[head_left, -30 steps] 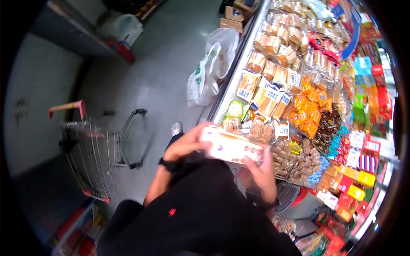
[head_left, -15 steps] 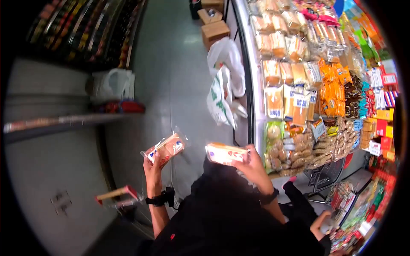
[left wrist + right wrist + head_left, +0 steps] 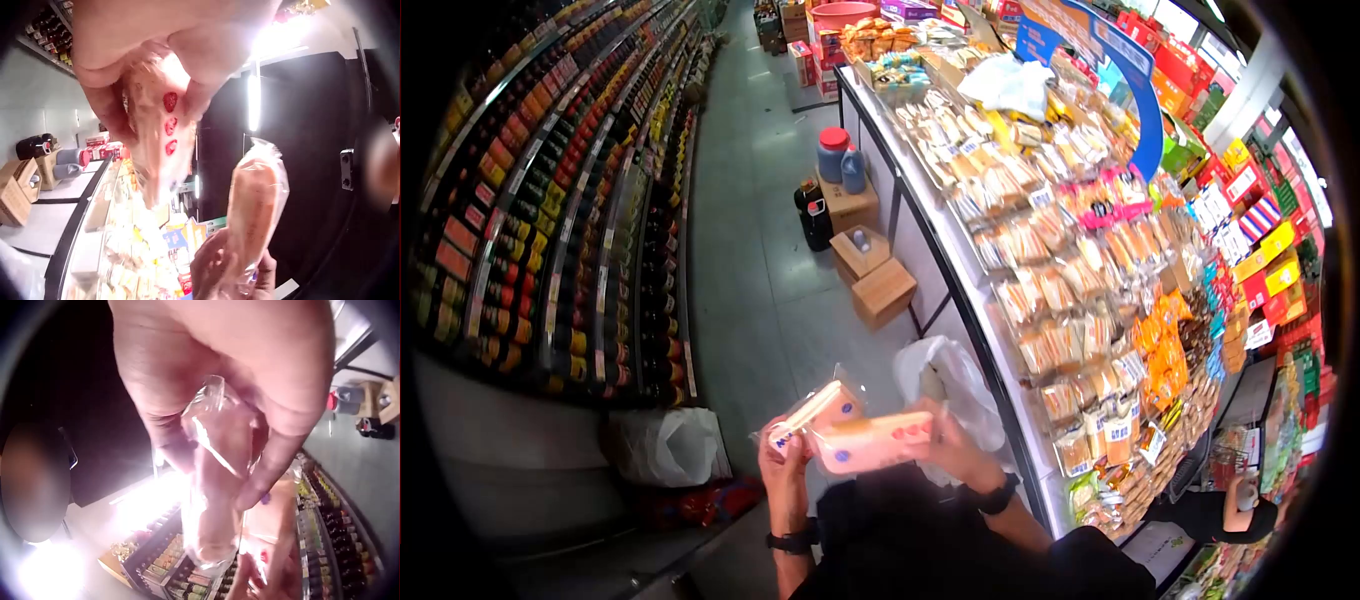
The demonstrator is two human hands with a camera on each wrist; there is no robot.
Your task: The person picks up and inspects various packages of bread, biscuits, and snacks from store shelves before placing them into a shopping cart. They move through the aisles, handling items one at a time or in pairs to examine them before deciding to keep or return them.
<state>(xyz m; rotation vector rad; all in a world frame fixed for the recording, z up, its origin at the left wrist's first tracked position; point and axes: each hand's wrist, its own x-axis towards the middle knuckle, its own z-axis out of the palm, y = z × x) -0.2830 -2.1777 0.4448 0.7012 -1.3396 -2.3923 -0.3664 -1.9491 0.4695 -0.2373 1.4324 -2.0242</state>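
In the head view my left hand (image 3: 785, 482) grips the near end of a bread pack (image 3: 832, 402) in clear plastic, tilted up to the right. My right hand (image 3: 962, 455) holds a second bread pack (image 3: 875, 443) by its right end, and this one overlaps the first. Close up in the left wrist view, thumb and fingers pinch a clear wrapper (image 3: 153, 125) printed with red marks. The right wrist view shows the other wrapped bread (image 3: 219, 469) between thumb and fingers, its plastic crinkled at the top.
A long display stand (image 3: 1040, 360) on my right bears rows of wrapped bread. Bottle shelves (image 3: 550, 220) line the left side of the aisle. Cardboard boxes (image 3: 884, 292) and a white plastic bag (image 3: 945, 375) lie on the floor along the stand. Another person's arm (image 3: 1238, 505) shows at lower right.
One second ago both hands were at a single visible pack; half a second ago each held one, apart. Now the packs are together. The view has swung up along the aisle.
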